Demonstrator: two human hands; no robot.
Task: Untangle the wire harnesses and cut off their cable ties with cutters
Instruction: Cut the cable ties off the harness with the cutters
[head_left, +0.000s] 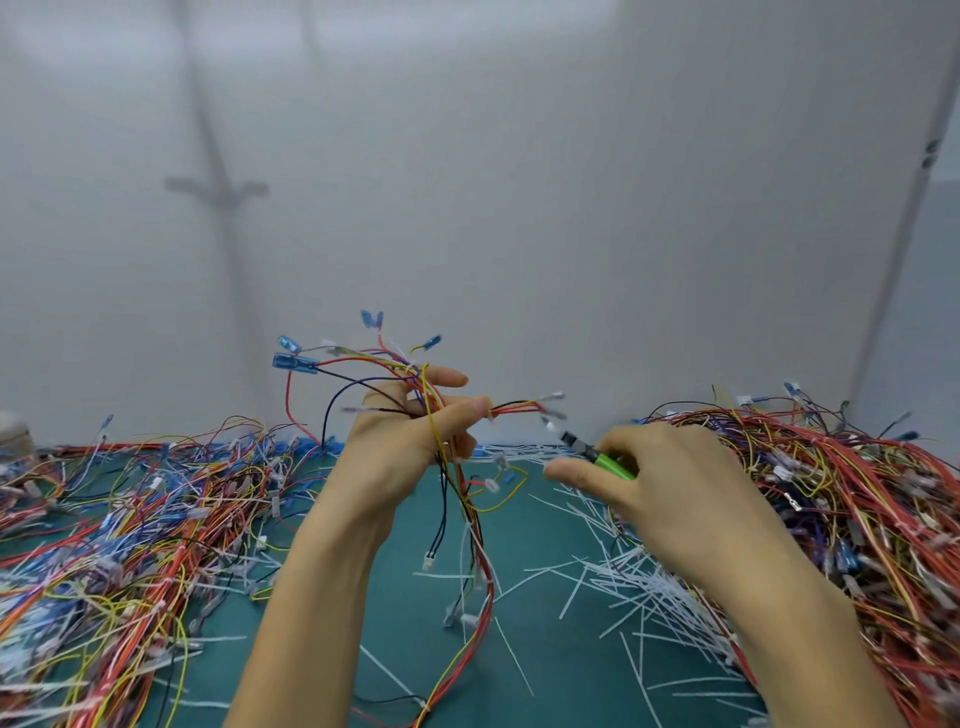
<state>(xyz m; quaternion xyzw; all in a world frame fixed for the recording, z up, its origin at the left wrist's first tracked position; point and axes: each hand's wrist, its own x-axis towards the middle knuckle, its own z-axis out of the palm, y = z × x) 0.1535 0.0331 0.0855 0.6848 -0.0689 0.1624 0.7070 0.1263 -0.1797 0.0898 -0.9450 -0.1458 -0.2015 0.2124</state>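
My left hand (410, 441) is raised above the green mat (415, 649) and grips a wire harness (470, 530) of red, yellow, black and blue wires. Blue terminals (293, 361) stick up above the fingers, and the harness tail hangs down to the mat. To its right, my right hand (670, 483) holds green-handled cutters (605, 457), whose dark tip points left toward the harness and stays a short way from it. The cutter jaws are blurred.
A big heap of tangled harnesses (114, 545) covers the mat's left side, another heap (852, 509) fills the right. Cut white cable ties (639, 587) lie scattered below my right hand. A pale wall (467, 182) rises behind the table.
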